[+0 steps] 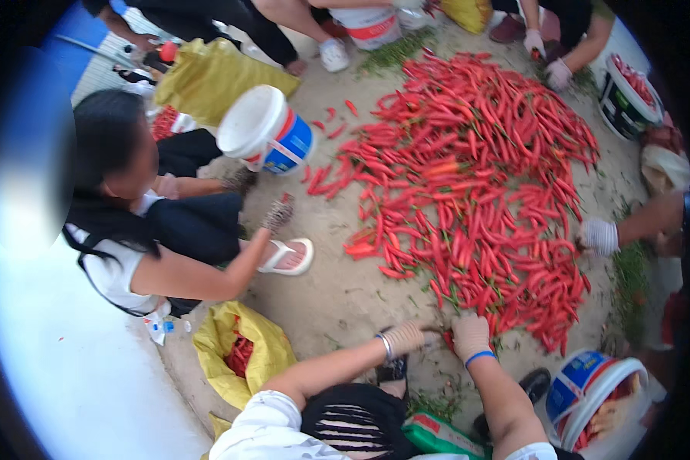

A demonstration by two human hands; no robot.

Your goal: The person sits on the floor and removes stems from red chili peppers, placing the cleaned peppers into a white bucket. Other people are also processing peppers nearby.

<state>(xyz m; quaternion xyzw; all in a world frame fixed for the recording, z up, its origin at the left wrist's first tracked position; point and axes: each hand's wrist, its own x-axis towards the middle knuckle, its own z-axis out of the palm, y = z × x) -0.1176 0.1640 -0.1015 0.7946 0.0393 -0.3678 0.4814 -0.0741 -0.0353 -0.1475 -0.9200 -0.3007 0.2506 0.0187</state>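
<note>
A large heap of red chili peppers point(471, 172) with green stems spreads over the ground in front of me. At its near edge is my right hand point(471, 336), in a pale knitted glove with a blue cuff. A red pepper point(448, 339) shows at the fingers of that hand, which seem closed on it. Just left of it, my left hand point(409, 339) wears a similar glove. Its fingertips are blurred and point toward the right hand, so whether they grip anything is unclear. Green stem scraps point(440, 402) lie on the ground below my hands.
A yellow woven sack point(244, 356) with red peppers inside stands left. A bucket point(583, 382) of peppers tilts at the lower right. Another person point(121, 241) crouches at left near a white-and-blue bucket point(267, 135). Another gloved hand point(598, 237) touches the heap's right edge.
</note>
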